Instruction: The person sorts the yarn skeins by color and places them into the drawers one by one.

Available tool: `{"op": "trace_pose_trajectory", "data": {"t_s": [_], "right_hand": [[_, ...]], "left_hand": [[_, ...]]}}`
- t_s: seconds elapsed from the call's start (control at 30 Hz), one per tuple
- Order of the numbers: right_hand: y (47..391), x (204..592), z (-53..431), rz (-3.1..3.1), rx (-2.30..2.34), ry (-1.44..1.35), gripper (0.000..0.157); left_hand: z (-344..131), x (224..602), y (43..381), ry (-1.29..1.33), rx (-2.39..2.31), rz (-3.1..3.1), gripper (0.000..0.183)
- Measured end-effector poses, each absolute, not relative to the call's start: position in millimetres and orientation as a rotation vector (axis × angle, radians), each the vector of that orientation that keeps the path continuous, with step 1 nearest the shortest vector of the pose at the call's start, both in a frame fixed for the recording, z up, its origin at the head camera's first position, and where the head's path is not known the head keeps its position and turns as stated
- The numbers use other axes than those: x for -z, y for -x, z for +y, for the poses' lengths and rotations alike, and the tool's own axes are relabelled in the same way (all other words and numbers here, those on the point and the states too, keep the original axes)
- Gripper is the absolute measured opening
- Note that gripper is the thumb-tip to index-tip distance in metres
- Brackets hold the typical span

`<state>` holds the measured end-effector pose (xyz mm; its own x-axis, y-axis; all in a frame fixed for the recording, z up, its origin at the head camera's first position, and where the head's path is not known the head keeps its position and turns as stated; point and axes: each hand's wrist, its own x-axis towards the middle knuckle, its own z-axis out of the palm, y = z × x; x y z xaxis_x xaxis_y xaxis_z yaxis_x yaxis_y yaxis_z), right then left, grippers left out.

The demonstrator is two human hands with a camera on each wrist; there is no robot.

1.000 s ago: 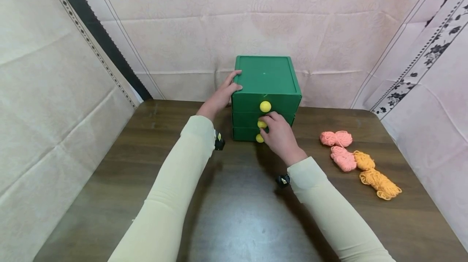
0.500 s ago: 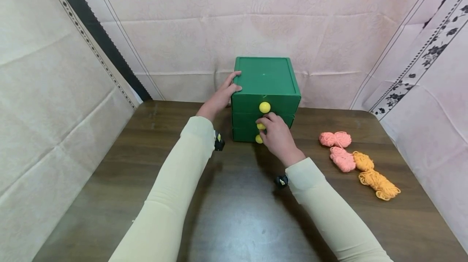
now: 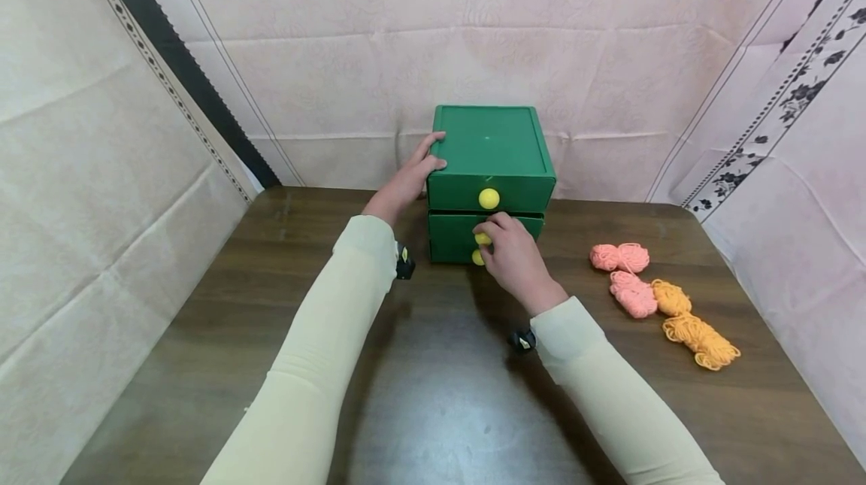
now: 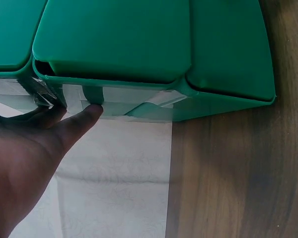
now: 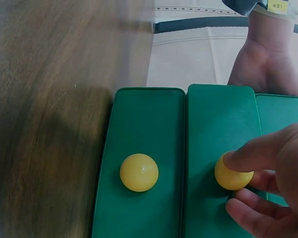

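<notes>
Before pale cloth, the desk carries a green drawer cabinet near its far edge's middle. The left hand, fingers outstretched, touches its left side; the right hand pinches the middle yellow knob. Weak bracing could let the cabinet skid.

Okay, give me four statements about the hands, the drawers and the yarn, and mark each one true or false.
1. The right hand pinches the yellow knob of the middle drawer. True.
2. The orange yarn lies left of the green cabinet. False: it lies to the right, beside the pink yarn.
3. The left hand grips the pink yarn. False: the left hand touches the green cabinet's left side.
4. The middle drawer juts out past the bottom drawer. True.
</notes>
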<state>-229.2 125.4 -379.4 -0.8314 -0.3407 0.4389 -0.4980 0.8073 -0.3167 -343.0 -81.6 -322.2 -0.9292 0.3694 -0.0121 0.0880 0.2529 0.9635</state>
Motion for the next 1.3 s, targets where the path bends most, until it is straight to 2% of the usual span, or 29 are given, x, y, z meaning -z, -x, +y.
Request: {"op": "trace_pose_trajectory", "data": {"t_s": [0.2,0.4,0.77,1.3], "right_hand": [[224,379,126,-2.633,-0.596,-0.645,0.023],[219,379,126,-2.632,-0.596,-0.655,0.022],[211,379,127,-2.635,-0.586,-0.672,0.022],[203,378,127,-2.605,-0.593,-0.692,0.022]], "left_hand": [[-82,319,342,-0.417,-1.741,2.258,0.058],[-82,299,324,-0.408,-1.721,2.205,0.062],[-82,321,343,-0.414,-1.772,2.237,0.057],[-82,299,322,-0.415,-1.699,2.232,0.062]]}}
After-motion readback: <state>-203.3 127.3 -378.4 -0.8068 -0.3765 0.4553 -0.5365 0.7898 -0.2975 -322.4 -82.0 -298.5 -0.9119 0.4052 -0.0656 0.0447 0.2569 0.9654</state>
